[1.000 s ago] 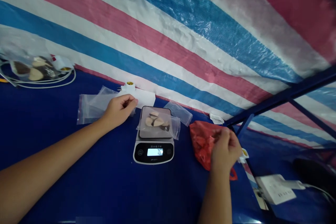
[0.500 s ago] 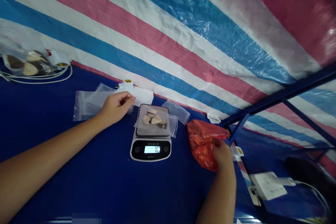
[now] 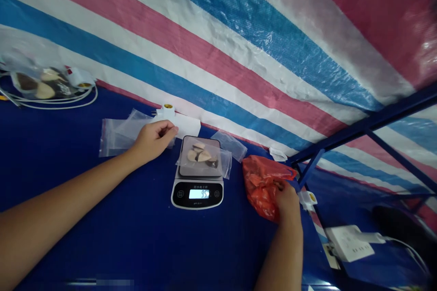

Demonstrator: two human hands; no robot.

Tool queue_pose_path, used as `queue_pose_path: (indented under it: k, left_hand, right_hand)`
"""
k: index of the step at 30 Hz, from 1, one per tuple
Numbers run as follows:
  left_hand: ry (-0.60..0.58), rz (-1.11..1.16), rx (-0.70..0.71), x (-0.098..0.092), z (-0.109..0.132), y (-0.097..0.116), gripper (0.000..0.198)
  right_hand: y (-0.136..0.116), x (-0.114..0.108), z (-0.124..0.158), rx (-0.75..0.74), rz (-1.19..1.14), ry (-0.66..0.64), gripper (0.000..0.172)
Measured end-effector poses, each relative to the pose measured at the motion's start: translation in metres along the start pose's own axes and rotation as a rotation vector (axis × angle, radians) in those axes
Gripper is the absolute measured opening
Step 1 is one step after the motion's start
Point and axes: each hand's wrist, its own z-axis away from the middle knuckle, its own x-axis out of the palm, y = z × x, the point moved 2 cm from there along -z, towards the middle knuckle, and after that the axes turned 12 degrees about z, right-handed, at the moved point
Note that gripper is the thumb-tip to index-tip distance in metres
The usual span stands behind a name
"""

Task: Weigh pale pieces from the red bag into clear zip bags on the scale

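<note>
A digital kitchen scale (image 3: 200, 173) stands on the blue table, its lit display reading about 9.5. Across its pan lies a clear plastic bag (image 3: 223, 163) with several pale, dark-edged slices (image 3: 204, 155) on or inside it. My left hand (image 3: 155, 138) rests left of the scale, over flat clear zip bags (image 3: 116, 136), its fingers curled in and thumb against forefinger; nothing shows between them. To the scale's right, my right hand (image 3: 287, 200) reaches into the mouth of a crumpled red plastic bag (image 3: 257, 184), which hides most of its fingertips.
Behind the scale are a white lamp socket (image 3: 167, 110), white paper (image 3: 186, 125) and another clear bag (image 3: 230, 144). A filled clear bag and a white cable (image 3: 68, 105) lie far left. At right are a blue metal frame (image 3: 312, 168) and a white power strip (image 3: 351, 242).
The scale's display has risen from about 7.6 to 9.5. My right hand has shifted slightly left at the red bag. My left hand keeps its pose.
</note>
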Motion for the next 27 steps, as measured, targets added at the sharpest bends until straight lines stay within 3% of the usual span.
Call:
queue_pose_path:
  k: [10,20,27]
  left_hand:
    - [-0.018,0.023,-0.003,-0.001,0.0,-0.002,0.03]
    - [-0.012,0.025,-0.015,-0.001,0.0,0.001,0.031]
    - [0.0,0.022,-0.008,0.0,-0.001,0.004,0.031]
  right_hand:
    - [-0.007,-0.012,0.002,0.041,0.096,0.04,0.034]
    - [-0.008,-0.021,0.005,0.118,0.026,0.097,0.036]
    - [-0.007,-0.021,0.005,0.117,-0.056,0.098,0.022]
